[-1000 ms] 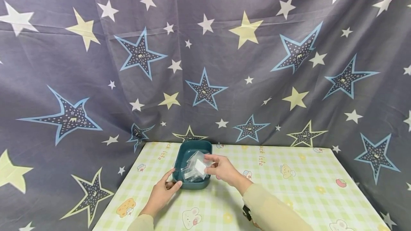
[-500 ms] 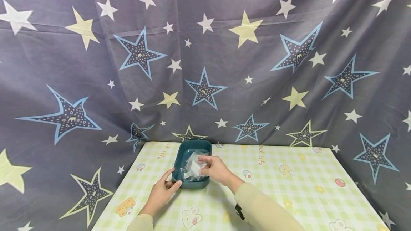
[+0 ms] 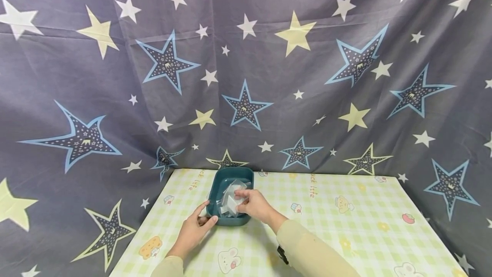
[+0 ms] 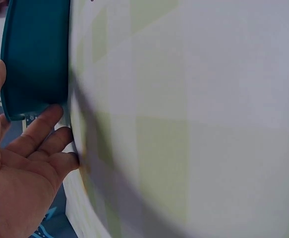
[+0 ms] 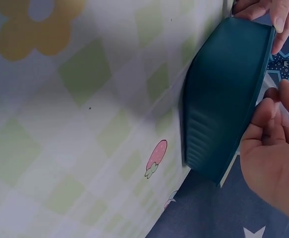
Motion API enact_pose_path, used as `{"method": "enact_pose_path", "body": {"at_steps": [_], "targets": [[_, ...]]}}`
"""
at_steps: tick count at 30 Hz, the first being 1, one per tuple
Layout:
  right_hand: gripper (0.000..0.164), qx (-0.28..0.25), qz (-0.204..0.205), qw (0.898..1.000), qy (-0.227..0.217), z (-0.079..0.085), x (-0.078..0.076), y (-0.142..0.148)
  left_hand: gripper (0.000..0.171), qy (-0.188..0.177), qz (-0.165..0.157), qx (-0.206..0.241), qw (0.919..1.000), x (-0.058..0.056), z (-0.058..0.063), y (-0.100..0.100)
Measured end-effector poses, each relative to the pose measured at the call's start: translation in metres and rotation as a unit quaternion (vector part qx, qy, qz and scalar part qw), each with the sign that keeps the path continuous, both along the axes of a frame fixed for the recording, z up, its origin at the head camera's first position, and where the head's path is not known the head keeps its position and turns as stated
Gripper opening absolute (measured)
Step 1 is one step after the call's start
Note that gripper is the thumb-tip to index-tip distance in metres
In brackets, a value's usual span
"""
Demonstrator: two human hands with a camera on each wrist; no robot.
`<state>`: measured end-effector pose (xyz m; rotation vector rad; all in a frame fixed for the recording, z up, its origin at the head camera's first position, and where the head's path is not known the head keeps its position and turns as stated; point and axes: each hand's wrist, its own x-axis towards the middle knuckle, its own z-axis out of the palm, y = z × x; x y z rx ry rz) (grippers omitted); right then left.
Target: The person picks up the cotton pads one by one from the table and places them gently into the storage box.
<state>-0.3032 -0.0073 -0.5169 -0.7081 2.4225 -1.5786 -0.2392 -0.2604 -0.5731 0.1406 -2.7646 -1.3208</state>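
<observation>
A dark teal plastic box (image 3: 232, 222) stands on the table towards the back, its opening facing up. Inside lie several small clear plastic bags (image 3: 230, 200) with white pieces in or among them. My left hand (image 3: 191, 232) holds the box at its near left corner, thumb at the rim and fingers along the side, as the left wrist view shows. Over the box's right rim, my right hand (image 3: 254, 205) pinches one of the clear bags between thumb and fingers. In the right wrist view, the box wall (image 5: 223, 94) hides most of the contents.
A checked green and white cloth (image 3: 346, 234) with cartoon prints covers the table. Behind it and at both sides hangs a dark grey curtain (image 3: 269, 67) with stars, close to the box's far end. A dark band (image 3: 282, 254) shows at the right sleeve.
My right hand has moved left and a little lower over the box, with the clear bag in its fingers. The left hand and the box stay in place.
</observation>
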Motion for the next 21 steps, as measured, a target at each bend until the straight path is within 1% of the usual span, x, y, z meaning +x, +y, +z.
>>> {"method": "enact_pose_path", "body": {"at_steps": [6, 12, 17, 21], "targets": [[0.049, 0.068, 0.004, 0.996, 0.055, -0.002, 0.000, -0.005, 0.072, 0.001, 0.000, -0.001, 1.0000, 0.001, 0.000, 0.001], [0.049, 0.133, -0.001, 0.987, 0.085, -0.005, 0.002, -0.011, 0.073, -0.004, 0.002, -0.005, 1.0000, 0.003, 0.000, 0.001], [0.049, 0.159, -0.004, 0.981, 0.109, -0.003, 0.005, -0.015, 0.073, -0.003, 0.002, -0.005, 1.0000, 0.002, 0.001, 0.002], [0.048, 0.183, -0.019, 0.975, 0.123, -0.003, 0.006, -0.018, 0.073, 0.001, 0.001, -0.004, 1.0000, 0.002, 0.002, 0.002]]}}
